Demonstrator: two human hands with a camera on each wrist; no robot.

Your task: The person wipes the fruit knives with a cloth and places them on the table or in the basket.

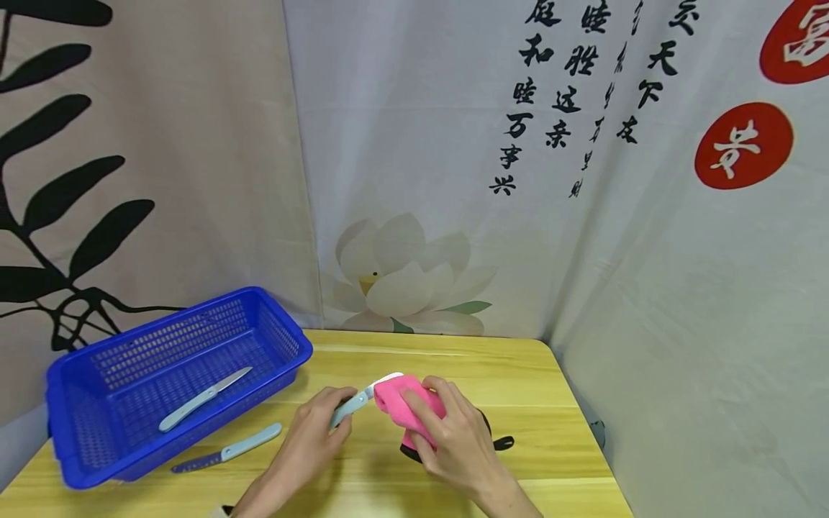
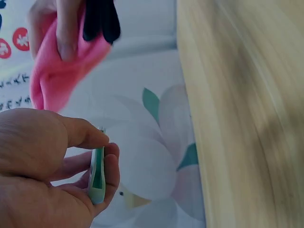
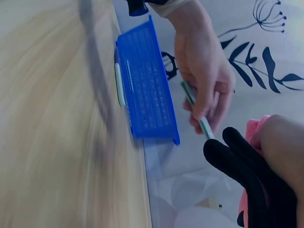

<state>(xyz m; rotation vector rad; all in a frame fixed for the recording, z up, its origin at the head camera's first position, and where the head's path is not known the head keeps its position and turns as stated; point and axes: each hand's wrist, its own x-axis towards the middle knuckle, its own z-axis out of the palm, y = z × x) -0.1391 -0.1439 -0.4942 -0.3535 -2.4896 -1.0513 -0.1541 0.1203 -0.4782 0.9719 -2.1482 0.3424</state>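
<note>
My left hand (image 1: 317, 424) grips a knife by its light blue handle (image 1: 350, 409), above the table. The blade (image 1: 382, 379) points up to the right, partly covered by a pink cloth (image 1: 404, 399) with black edging. My right hand (image 1: 463, 446) holds this cloth bunched against the blade. Seen from the left wrist, the handle (image 2: 97, 178) lies between thumb and fingers, a groove along its edge. In the right wrist view the black edging (image 3: 232, 166) hangs below the right hand (image 3: 285, 152), hiding the blade's end.
A blue mesh basket (image 1: 171, 349) stands at the table's left, with a similar knife (image 1: 191, 409) lying inside. Another light blue-handled knife (image 1: 249, 442), its blade dark, lies on the wooden table (image 1: 518, 381) before the basket. Printed curtains (image 1: 414, 144) hang behind and to the right.
</note>
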